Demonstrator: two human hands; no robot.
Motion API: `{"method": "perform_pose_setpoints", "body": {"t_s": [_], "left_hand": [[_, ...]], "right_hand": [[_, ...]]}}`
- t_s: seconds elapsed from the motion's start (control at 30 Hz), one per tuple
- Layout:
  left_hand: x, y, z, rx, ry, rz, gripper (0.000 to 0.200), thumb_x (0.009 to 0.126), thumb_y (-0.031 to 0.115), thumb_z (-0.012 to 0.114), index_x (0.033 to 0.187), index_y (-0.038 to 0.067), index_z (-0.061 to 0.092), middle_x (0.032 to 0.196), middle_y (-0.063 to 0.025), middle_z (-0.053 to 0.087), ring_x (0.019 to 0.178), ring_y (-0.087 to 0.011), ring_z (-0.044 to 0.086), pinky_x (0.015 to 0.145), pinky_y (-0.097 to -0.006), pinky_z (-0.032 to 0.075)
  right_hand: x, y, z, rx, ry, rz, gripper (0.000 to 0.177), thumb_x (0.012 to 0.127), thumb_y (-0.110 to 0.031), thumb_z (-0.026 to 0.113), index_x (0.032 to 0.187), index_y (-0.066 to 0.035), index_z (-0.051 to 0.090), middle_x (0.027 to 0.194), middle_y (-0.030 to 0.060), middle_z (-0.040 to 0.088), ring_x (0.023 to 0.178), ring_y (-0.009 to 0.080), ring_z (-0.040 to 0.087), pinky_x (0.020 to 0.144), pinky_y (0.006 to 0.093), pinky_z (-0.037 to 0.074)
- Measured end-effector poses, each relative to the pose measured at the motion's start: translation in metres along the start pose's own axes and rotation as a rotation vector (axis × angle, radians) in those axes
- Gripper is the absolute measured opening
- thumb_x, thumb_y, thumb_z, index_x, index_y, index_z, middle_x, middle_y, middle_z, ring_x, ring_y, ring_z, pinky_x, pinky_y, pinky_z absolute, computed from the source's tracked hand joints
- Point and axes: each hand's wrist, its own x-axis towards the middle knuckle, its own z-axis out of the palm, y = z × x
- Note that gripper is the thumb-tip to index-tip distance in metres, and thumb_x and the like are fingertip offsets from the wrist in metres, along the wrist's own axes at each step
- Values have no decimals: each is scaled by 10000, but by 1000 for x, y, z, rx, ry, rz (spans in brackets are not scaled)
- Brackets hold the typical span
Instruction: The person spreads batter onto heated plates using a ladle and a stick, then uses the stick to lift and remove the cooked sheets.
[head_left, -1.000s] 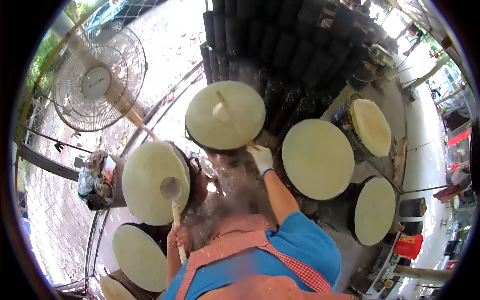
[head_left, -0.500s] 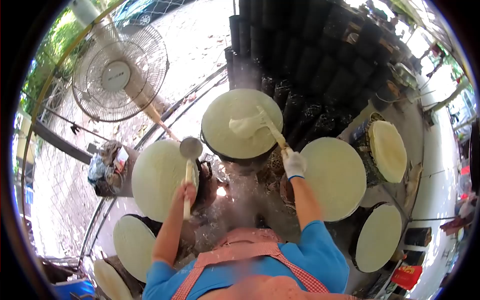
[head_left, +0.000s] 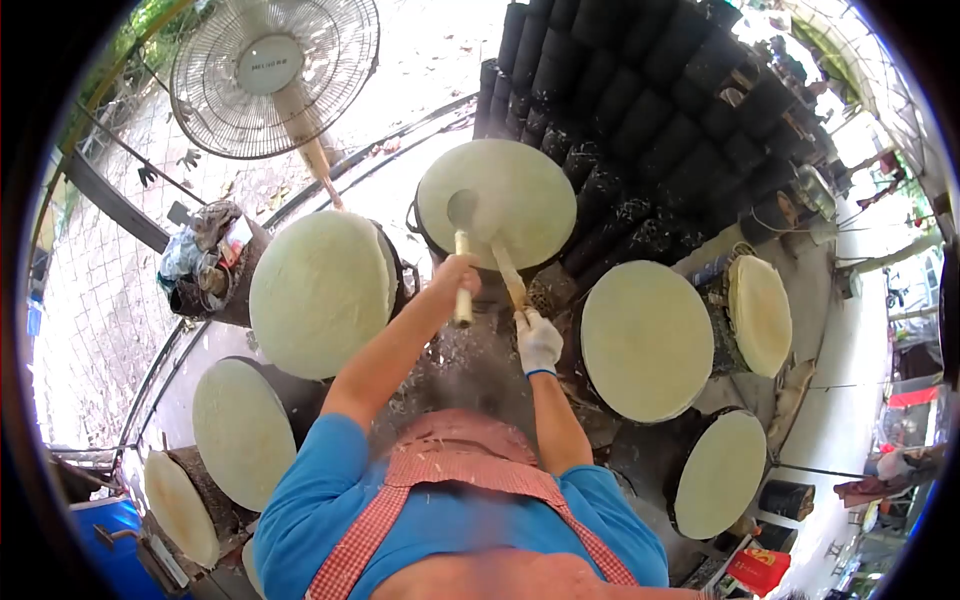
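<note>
My bare left hand point(head_left: 457, 275) is wrapped round the pale handle of a ladle point(head_left: 462, 208), whose round bowl hangs over the middle round griddle. A white glove covers my right hand point(head_left: 539, 342), which grips a wooden spreader point(head_left: 508, 272). The blade of this spreader is at the near part of the pale batter sheet point(head_left: 535, 185) that covers the middle griddle. To the left lies another round griddle with a pale sheet point(head_left: 320, 295), and to the right of my glove one more sheet point(head_left: 648, 340) covers its griddle.
Further round sheets on griddles point(head_left: 240, 432) point(head_left: 720, 473) sit at both sides. Browner sheets point(head_left: 760, 315) stand at the outer edges. A large fan point(head_left: 272, 75) is at the back left, beside a bin of rubbish point(head_left: 215, 270). Black cylinders point(head_left: 640, 120) are stacked behind the griddles.
My left hand has carried the ladle rightward from the left griddle to over the middle one. My right hand has drawn the spreader toward me and left; the batter blob has flattened out.
</note>
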Motion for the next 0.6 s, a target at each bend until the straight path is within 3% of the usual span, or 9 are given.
{"method": "perform_pose_setpoints", "body": {"t_s": [0.03, 0.07, 0.1, 0.17, 0.3, 0.33, 0.43, 0.47, 0.6], "left_hand": [[-18, 4, -16, -163, -104, -81, 115, 882, 173, 500, 913, 99, 418, 579, 1, 374, 395, -104, 340, 322, -236, 295], [-58, 18, -10, 183, 54, -134, 154, 931, 266, 441, 876, 123, 429, 532, 37, 358, 360, -97, 330, 305, -237, 270], [-104, 2, -11, 360, 40, 204, 148, 947, 268, 424, 847, 159, 421, 503, 61, 340, 334, -75, 312, 279, -237, 240], [-129, 1, -21, 312, 98, 92, 135, 946, 273, 442, 857, 176, 412, 503, 55, 333, 337, -63, 306, 270, -231, 226], [-154, -26, -54, -415, 15, -318, 164, 930, 231, 485, 811, 144, 411, 526, 38, 316, 377, -47, 321, 278, -195, 254], [-156, -33, -67, -654, -77, -425, 153, 929, 218, 489, 827, 126, 422, 553, 26, 338, 402, -53, 346, 291, -187, 292], [-183, -60, -64, -733, -107, -359, 253, 919, 215, 474, 707, 111, 384, 535, 32, 329, 372, -54, 326, 279, -190, 290], [-196, -68, -60, -734, -91, -340, 321, 917, 239, 473, 644, 120, 353, 514, 36, 310, 350, -49, 298, 260, -194, 266], [-248, -118, -62, -837, -74, -183, 392, 919, 277, 462, 584, 130, 323, 486, 42, 276, 338, -48, 278, 255, -200, 248]], "right_hand": [[-9, -2, -9, -11, 46, -30, 271, 837, -422, 553, 927, -191, 663, 744, 159, 636, 641, 343, 617, 577, 451, 499], [-16, -5, -27, -23, 90, -65, 265, 825, -416, 577, 932, -191, 667, 723, 144, 632, 628, 323, 618, 561, 442, 496], [-25, -8, -44, -121, 77, -114, 241, 798, -340, 646, 947, -153, 676, 731, 138, 629, 617, 319, 607, 539, 406, 481], [-37, 3, -39, -89, 177, -289, 266, 778, -298, 681, 989, -137, 675, 751, 130, 632, 584, 311, 597, 523, 393, 481], [-61, -1, -39, 6, 190, -298, 360, 778, -305, 678, 1043, -63, 643, 803, 143, 653, 622, 332, 609, 554, 414, 488], [-62, 1, -38, 63, 131, -282, 372, 789, -304, 671, 1067, -58, 636, 844, 153, 655, 670, 330, 621, 591, 410, 496], [-58, 13, -41, 214, -24, -337, 427, 832, -299, 641, 1165, -36, 593, 1009, 184, 648, 899, 309, 642, 763, 365, 507], [-55, 10, -48, 229, -232, -188, 404, 833, -263, 645, 1151, -17, 596, 1049, 178, 644, 956, 263, 641, 812, 328, 491], [-43, -21, -78, 492, -522, -251, 336, 842, -234, 627, 1079, 6, 623, 953, 163, 671, 839, 205, 649, 783, 316, 488]]}}
